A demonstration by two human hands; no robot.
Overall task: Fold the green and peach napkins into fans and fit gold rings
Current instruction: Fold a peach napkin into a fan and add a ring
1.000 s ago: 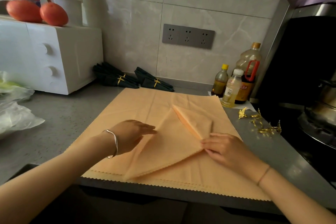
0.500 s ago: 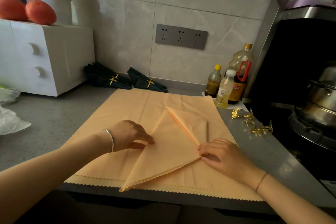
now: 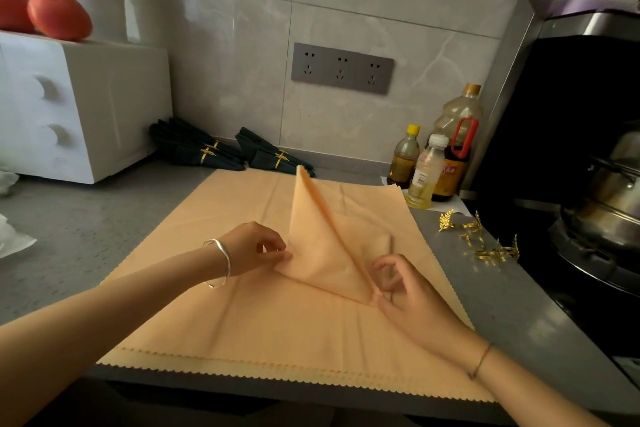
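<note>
Head view: a peach napkin [image 3: 318,253] is held raised in a triangular fold at the centre of the frame, above a stack of flat peach napkins [image 3: 277,329] on the grey counter [image 3: 86,236]. Its left corner is pinched by the left hand [image 3: 249,250], its right corner by the thumb and forefinger of the right hand [image 3: 408,298]. Folded green napkins [image 3: 194,149], already ringed, are noted behind, by the wall. Loose gold rings [image 3: 481,243] lie at centre right.
</note>
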